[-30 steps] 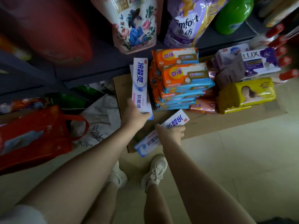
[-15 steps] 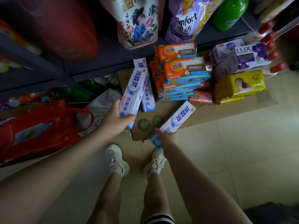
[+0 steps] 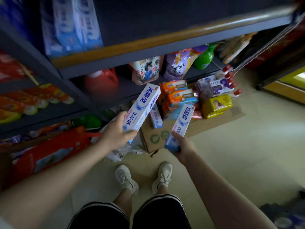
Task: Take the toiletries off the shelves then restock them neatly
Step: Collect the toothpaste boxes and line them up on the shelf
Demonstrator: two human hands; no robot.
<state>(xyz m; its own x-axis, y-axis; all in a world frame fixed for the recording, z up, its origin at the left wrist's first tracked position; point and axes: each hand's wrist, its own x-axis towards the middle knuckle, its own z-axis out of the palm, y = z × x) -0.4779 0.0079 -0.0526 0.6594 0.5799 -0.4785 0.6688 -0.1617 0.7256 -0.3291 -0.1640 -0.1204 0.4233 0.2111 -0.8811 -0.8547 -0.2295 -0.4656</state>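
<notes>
The left hand (image 3: 115, 133), at the centre of the frame, grips the lower end of a white and blue toothpaste box (image 3: 142, 106), fingers curled round it; the box slants up to the right and bears large blue Chinese characters down its face. A second box seems to be held behind it, though the overlap makes that hard to confirm. Just to the right, the right hand (image 3: 180, 144) is clamped on the bottom of another toothpaste box (image 3: 181, 123) with the same print. The two hands are apart, each with its own box.

Behind them a flattened cardboard sheet (image 3: 153, 141) with green recycling marks lies on the floor. On it lie a further toothpaste box (image 3: 156, 119), a stack of orange and blue packs (image 3: 179, 95), a yellow pack (image 3: 216, 105) and a purple and white box marked LUX (image 3: 218, 87).

On the low shelf above stand a purple pouch reading Comfort (image 3: 179, 66), a floral pouch (image 3: 146, 71), a green bottle (image 3: 203, 58) and a red jug (image 3: 102, 80). Blurred blue and white cartons (image 3: 74, 25) fill the upper left shelf.
</notes>
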